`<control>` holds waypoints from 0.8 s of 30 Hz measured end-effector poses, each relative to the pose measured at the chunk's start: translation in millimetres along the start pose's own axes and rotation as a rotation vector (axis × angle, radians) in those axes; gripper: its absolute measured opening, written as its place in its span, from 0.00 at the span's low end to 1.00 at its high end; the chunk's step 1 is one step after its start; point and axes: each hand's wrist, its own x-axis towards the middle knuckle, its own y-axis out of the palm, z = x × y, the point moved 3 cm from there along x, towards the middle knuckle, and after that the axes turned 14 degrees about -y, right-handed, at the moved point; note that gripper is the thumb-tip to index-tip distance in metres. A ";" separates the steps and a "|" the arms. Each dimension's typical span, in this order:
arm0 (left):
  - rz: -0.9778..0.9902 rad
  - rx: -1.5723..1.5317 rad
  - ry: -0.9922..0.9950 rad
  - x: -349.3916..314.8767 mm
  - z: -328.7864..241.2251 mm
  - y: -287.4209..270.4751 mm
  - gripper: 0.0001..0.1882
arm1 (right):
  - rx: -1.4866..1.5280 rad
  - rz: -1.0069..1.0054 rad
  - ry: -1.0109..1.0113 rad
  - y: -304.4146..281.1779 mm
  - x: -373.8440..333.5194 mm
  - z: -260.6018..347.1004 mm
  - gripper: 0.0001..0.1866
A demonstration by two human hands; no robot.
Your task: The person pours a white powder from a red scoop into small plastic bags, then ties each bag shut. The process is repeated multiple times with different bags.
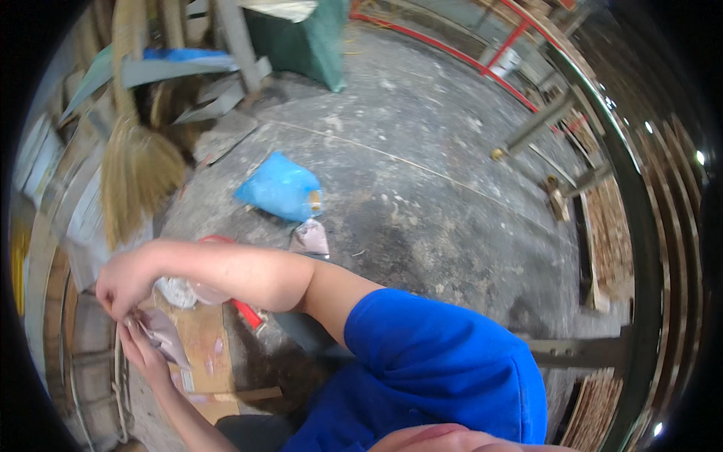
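Both my hands are at the far left, meeting over a small pinkish-grey plastic bag [167,340]. My right hand [126,277] reaches across from above, its fingers closed and pinching at the bag's gathered top. From below, my left hand [145,352] grips the bag near the same spot, fingers fairly straight and pressed together. The bag's body hangs beside the left fingers. Exactly what the fingertips do at the top is too blurred to tell. Under my right forearm lie a white bundle [176,292] and a red cylindrical piece [247,313], both partly covered.
A blue plastic bag [280,187] and another pinkish bag [310,238] lie on the stained concrete floor [422,188]. Cardboard [207,350] is spread below my hands. A straw broom [139,169] hangs at left, a green sack [301,45] stands behind. Metal frames and stacked boards [608,233] line the right.
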 end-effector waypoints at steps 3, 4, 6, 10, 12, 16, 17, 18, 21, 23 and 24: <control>-0.083 0.106 -0.049 -1.6 18.5 -29.4 0.16 | 0.650 -0.007 0.213 19.0 8.3 -21.0 0.08; -0.122 0.132 -0.055 0.5 29.3 -28.0 0.15 | 0.661 -0.054 0.231 20.2 2.6 -22.7 0.09; -0.165 0.158 -0.040 2.3 38.5 -28.3 0.15 | 0.605 0.041 0.288 23.2 4.7 -16.1 0.11; -0.123 0.031 -0.078 0.6 42.4 -41.0 0.13 | 0.305 0.121 0.355 42.4 23.6 6.4 0.12; -0.276 -0.154 0.101 0.6 32.8 -39.7 0.12 | 0.142 0.071 0.154 63.2 30.0 14.7 0.11; -0.330 -0.505 -0.060 5.4 33.2 -71.0 0.12 | 0.011 -0.169 -0.056 96.0 32.1 -0.8 0.09; -0.352 -0.570 -0.052 3.9 30.5 -76.8 0.12 | 0.329 -0.195 0.158 97.0 30.9 -10.3 0.09; -0.373 -0.632 -0.042 1.3 27.5 -82.8 0.12 | 0.644 -0.211 0.379 99.0 28.3 -18.8 0.09; -0.208 -0.337 0.070 8.9 4.8 -65.2 0.14 | 1.642 -0.141 0.518 88.2 7.6 -68.2 0.10; -0.160 0.035 0.181 2.4 5.4 -63.8 0.12 | 1.470 -0.180 0.592 90.1 11.2 -74.0 0.10; -0.161 0.229 0.289 1.2 4.0 -60.9 0.11 | 1.378 -0.205 0.625 88.6 11.6 -76.4 0.11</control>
